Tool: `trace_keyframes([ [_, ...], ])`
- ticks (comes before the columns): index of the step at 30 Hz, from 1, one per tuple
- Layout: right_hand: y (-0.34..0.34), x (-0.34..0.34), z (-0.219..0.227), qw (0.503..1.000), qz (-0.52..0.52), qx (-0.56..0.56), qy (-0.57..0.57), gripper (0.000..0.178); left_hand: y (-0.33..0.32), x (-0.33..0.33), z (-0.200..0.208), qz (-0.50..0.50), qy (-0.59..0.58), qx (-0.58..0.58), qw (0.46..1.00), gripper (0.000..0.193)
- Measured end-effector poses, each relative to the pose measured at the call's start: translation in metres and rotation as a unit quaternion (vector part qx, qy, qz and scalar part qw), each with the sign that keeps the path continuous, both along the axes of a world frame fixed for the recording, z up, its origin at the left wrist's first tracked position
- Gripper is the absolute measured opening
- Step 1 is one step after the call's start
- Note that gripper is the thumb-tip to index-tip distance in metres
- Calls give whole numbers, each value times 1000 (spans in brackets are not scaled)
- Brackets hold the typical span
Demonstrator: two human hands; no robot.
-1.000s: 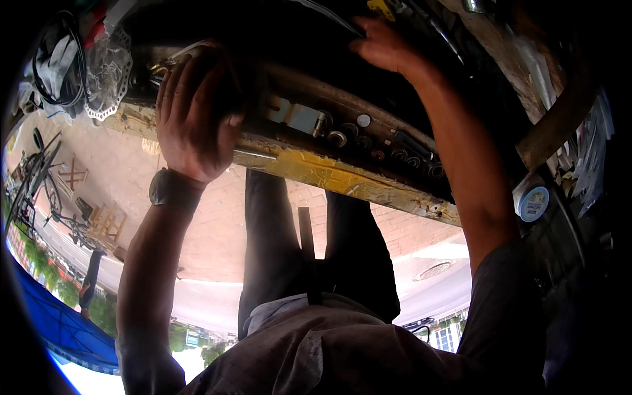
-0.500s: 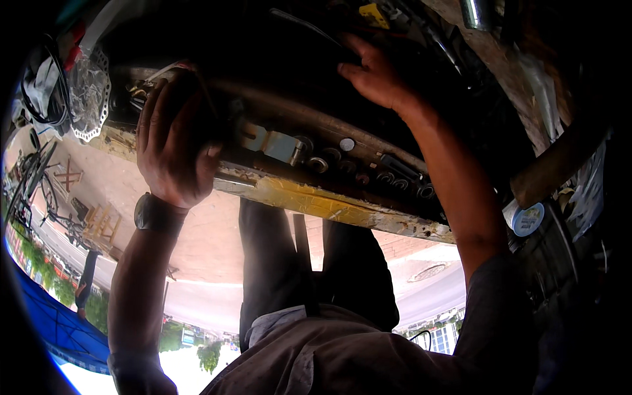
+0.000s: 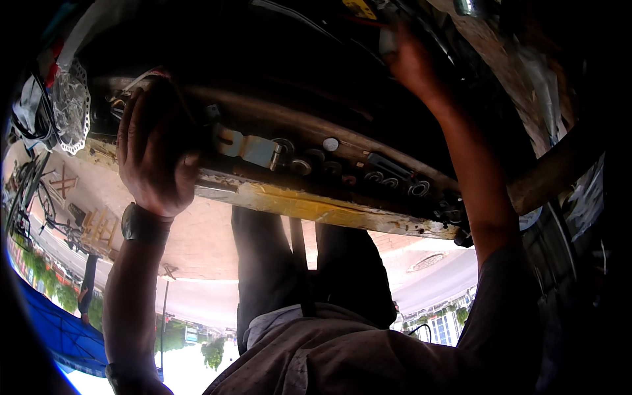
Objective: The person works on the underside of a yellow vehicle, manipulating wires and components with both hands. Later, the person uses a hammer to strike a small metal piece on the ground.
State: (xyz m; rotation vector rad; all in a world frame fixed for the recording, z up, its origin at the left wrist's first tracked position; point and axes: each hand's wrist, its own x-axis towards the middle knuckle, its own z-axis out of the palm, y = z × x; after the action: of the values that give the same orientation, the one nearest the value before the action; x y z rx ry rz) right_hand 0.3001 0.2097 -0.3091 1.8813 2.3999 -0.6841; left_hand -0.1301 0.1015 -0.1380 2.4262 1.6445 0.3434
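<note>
Pale, blurred piece [image 3: 387,41] at the fingertips of your right hand [image 3: 416,66], near a yellow object [image 3: 359,8]. Fingers look curled; can't tell if that grip is closed on it. This hand has just moved right, clear of the thin strip [image 3: 297,15], so your reach now centres there. Left hand [image 3: 155,164] stays at the tray [image 3: 289,199], fingers slightly spread, grip contents hidden. Hinge [image 3: 255,149], rings [image 3: 300,166] alongside.

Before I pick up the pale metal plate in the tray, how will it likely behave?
The pale metal plate looks like sheet metal, so it is probably stiff. Its barrel-like end resembles a hinge, so part may swing. Its broad, flat shape makes rolling unlikely.
</note>
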Motion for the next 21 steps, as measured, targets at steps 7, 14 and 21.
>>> trace_keyframes([
  [7, -3, 60, -10, 932, -206, -96, 283, 56, 2, 1, 0, -8, 15, -6, 1000, 68],
  [14, 6, 67, 48, 940, -156, -237, 188, 53, -2, -4, 0, -8, 28, -6, 1000, 69],
  [21, -2, 28, 52, 998, 50, -48, 5, 50, -3, -1, -1, 6, 29, -4, 1000, 69],
])
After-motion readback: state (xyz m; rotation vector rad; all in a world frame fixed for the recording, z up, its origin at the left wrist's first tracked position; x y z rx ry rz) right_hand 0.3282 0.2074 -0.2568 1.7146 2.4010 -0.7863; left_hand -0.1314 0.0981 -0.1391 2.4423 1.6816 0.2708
